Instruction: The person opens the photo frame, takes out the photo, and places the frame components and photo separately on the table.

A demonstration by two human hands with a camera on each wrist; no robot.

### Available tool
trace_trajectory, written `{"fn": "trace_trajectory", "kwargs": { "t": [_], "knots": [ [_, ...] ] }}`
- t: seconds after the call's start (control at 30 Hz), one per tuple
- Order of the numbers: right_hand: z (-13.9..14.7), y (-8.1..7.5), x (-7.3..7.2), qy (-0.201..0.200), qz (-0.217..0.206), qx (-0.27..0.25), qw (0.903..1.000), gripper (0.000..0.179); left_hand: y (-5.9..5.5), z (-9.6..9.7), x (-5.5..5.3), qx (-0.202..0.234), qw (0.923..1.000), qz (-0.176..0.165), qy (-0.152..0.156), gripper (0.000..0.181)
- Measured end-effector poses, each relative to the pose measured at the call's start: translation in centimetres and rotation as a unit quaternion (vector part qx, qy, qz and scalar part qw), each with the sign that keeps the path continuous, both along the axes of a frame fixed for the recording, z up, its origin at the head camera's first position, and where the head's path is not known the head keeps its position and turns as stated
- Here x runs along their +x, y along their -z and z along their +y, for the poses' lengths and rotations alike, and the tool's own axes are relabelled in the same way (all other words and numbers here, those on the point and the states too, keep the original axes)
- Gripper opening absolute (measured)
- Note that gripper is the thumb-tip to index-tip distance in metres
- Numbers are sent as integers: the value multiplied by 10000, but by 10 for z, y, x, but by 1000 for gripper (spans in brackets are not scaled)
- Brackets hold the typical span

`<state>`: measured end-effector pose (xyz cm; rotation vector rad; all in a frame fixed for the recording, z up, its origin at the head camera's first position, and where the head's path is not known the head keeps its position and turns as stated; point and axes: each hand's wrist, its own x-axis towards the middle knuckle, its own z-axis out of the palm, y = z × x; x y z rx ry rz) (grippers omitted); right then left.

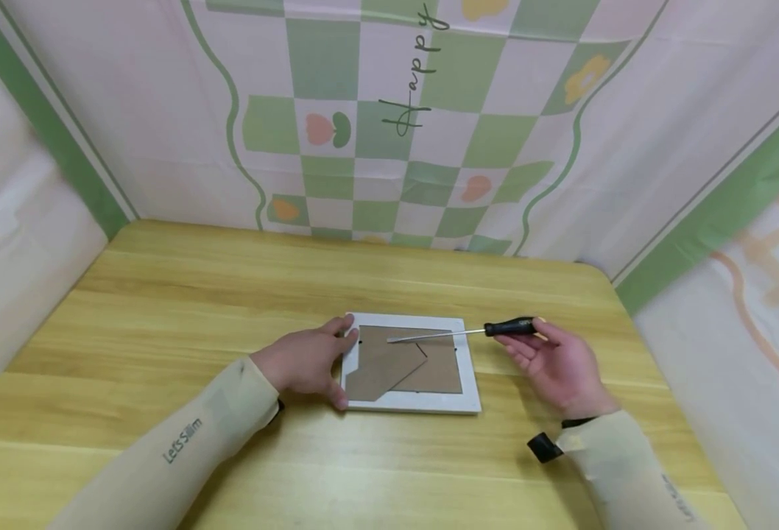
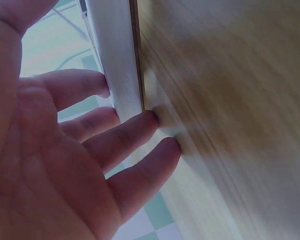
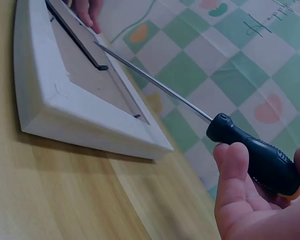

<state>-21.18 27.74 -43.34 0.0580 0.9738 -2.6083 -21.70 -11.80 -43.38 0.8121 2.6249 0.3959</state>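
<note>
A white picture frame (image 1: 470,375) lies face down on the wooden table, its brown backing board (image 1: 439,375) and brown stand flap (image 1: 379,372) upward. Along its left side, my left hand (image 1: 306,359) touches the edge, thumb at the near corner and fingers toward the far one. Those fingers (image 2: 135,132) look relaxed in the left wrist view. My right hand (image 1: 562,368) holds a screwdriver (image 1: 510,327) by its black handle, right of the frame. The metal shaft (image 3: 155,81) points left over the backing; whether its tip touches is unclear.
Small dark tabs (image 3: 137,116) stand at the edge of the backing. A checked cloth (image 1: 383,177) hangs behind the table (image 1: 217,294), and pale cloth panels enclose both sides. Black bands circle both wrists; a black piece (image 1: 545,447) sits by the right one.
</note>
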Motion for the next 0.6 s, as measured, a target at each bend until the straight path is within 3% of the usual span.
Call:
{"fn": "trace_trajectory", "kwargs": {
  "t": [0.2, 0.6],
  "knots": [
    [-12, 0, 1, 13, 385, 936, 9949, 25, -1, -1, 0, -22, 10000, -36, 16, 109],
    [-29, -2, 5, 49, 372, 2040, 9782, 19, 1, -2, 0, 9, 10000, 0, 16, 110]
  ]
}}
